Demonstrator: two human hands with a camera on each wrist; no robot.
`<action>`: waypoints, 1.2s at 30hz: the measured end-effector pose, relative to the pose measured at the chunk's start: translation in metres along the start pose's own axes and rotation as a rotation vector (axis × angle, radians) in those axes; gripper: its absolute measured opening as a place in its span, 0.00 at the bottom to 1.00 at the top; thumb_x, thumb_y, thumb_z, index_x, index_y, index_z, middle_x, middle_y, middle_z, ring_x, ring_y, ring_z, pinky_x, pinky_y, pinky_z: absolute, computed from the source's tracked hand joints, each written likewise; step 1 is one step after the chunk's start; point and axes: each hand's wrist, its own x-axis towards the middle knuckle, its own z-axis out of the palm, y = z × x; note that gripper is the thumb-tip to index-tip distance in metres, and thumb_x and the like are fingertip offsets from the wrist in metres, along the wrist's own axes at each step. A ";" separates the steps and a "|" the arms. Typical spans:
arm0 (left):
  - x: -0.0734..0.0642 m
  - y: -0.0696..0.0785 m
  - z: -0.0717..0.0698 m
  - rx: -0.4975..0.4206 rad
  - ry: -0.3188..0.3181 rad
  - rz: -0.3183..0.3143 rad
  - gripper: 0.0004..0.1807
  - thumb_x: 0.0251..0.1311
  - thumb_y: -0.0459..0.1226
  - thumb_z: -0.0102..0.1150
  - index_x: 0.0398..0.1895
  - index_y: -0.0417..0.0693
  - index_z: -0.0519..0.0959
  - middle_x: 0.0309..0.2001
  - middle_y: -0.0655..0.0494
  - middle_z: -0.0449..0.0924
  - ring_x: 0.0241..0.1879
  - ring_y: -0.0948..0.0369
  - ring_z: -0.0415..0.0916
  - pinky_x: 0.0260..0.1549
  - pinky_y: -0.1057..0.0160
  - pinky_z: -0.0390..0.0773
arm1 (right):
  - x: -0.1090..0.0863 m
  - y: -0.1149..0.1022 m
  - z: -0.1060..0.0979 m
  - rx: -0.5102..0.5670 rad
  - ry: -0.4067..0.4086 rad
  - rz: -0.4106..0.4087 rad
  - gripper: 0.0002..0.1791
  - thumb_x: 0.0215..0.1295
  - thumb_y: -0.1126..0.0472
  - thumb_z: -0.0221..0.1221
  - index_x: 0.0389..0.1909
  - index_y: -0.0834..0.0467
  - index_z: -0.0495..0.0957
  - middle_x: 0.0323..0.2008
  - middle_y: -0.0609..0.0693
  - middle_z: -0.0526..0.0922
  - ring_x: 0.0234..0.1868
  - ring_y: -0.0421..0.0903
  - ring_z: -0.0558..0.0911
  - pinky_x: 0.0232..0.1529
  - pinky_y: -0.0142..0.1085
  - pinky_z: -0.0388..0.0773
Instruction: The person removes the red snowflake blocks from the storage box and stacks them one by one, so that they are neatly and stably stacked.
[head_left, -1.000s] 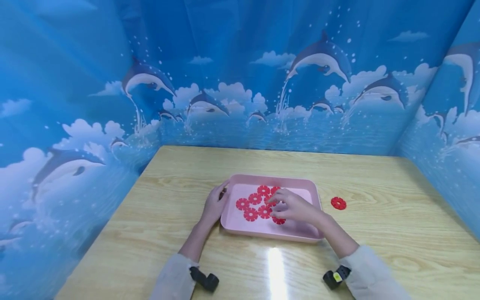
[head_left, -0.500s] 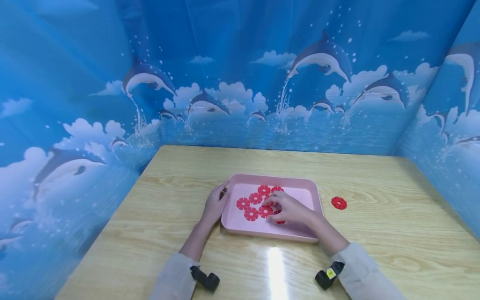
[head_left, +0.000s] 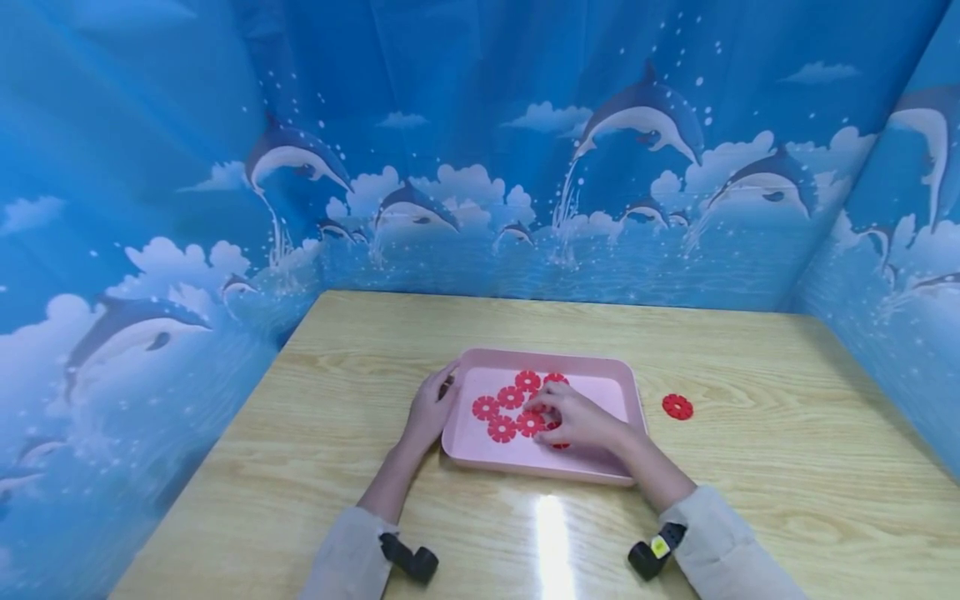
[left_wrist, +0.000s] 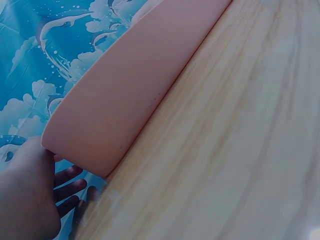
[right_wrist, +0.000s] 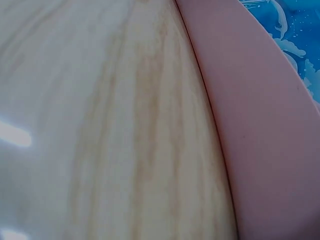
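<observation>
A pink rectangular tray [head_left: 600,477] stands on the table with several red notched snowflake discs [head_left: 502,429] lying flat in it. My left hand [head_left: 430,410] rests against the tray's left side. In the left wrist view, this hand's fingers [left_wrist: 70,189] spread loosely beyond the tray's end wall. Inside the tray, my right hand [head_left: 581,419] reaches low with bent fingers. Its thumb and fingertips lie on either side of a red disc [head_left: 531,423]; whether they pinch it is unclear. That hand partly covers other discs. The right wrist view does not show the hand.
One more red snowflake disc [head_left: 677,407] lies on the wooden table [head_left: 765,433], right of the tray. A blue dolphin-print curtain [head_left: 465,167] surrounds the table's back and sides. Light reflects off the tabletop in front of the tray.
My right hand has moved slightly left and lower into the tray over the last second, staying nearly still in the latter half. The left hand and tray have not moved.
</observation>
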 end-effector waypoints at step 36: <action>0.001 -0.004 0.001 -0.012 -0.014 -0.026 0.20 0.63 0.33 0.51 0.59 0.41 0.70 0.41 0.45 0.74 0.41 0.50 0.72 0.46 0.50 0.72 | -0.032 0.000 -0.041 0.032 0.122 0.047 0.22 0.49 0.62 0.66 0.48 0.57 0.76 0.43 0.47 0.74 0.43 0.47 0.73 0.39 0.41 0.76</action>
